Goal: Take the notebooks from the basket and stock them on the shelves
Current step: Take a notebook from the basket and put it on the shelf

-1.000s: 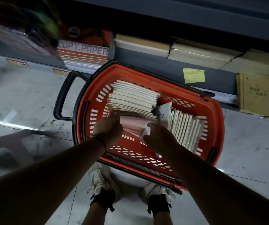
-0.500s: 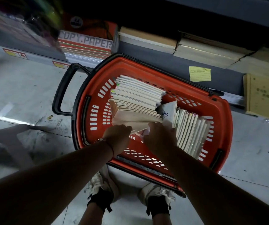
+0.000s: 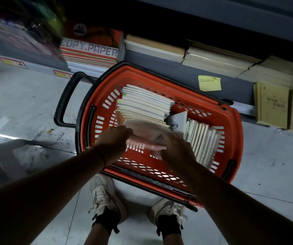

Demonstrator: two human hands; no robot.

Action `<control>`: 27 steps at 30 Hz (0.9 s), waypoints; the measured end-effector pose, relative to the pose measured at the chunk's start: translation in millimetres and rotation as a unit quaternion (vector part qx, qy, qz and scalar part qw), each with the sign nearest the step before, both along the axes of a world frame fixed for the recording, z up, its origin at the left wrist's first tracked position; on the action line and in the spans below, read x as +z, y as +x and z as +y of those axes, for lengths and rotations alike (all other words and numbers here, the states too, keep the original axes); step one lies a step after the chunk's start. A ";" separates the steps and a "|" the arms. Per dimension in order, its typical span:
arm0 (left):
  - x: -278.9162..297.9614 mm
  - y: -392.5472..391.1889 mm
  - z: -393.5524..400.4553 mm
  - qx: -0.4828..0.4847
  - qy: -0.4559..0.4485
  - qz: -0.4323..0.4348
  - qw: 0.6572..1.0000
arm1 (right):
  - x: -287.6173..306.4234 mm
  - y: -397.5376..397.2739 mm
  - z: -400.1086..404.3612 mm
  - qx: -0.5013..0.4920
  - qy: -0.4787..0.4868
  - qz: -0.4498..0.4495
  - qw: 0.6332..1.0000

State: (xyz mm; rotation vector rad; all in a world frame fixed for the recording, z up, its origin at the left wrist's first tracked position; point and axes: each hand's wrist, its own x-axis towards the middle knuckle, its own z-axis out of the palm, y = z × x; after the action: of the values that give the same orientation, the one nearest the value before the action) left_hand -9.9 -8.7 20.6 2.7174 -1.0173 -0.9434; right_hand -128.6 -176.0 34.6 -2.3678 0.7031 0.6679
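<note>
"COPY.PAPER" on red-striped box (image 3: pixel 90 50); other labels unreadable.

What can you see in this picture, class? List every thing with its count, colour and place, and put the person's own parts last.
basket: one, red with black handle, on the floor before the shelf
notebooks: two batches, pale covers, count unclear, inside the basket
copy paper box: one, red and white, bottom shelf, left
wrapped paper packs: several, tan, bottom shelf, right
sticky note: one, yellow, on the shelf front
floor: grey tiles
shoes: two, white, below the basket
left hand: grips the near notebooks
right hand: blurred, on the same notebooks
</note>
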 end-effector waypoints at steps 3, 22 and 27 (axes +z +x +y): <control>22.3 12.0 5.2 0.002 -0.036 0.036 0.999 | 8.4 5.5 -7.9 0.015 0.000 0.020 1.000; 210.0 6.5 -16.5 0.240 -0.263 0.461 0.813 | 245.8 21.6 -88.3 -0.402 0.441 -0.142 0.790; 258.1 -21.3 -43.7 0.310 -0.287 0.457 0.783 | 297.7 1.2 -103.5 -0.499 0.432 -0.212 0.720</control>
State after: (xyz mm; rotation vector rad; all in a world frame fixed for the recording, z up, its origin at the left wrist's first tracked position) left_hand -31.2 -52.4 278.8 1.5355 -0.1266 -1.2821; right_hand -127.4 -279.5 332.3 -0.9455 1.0049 -0.0816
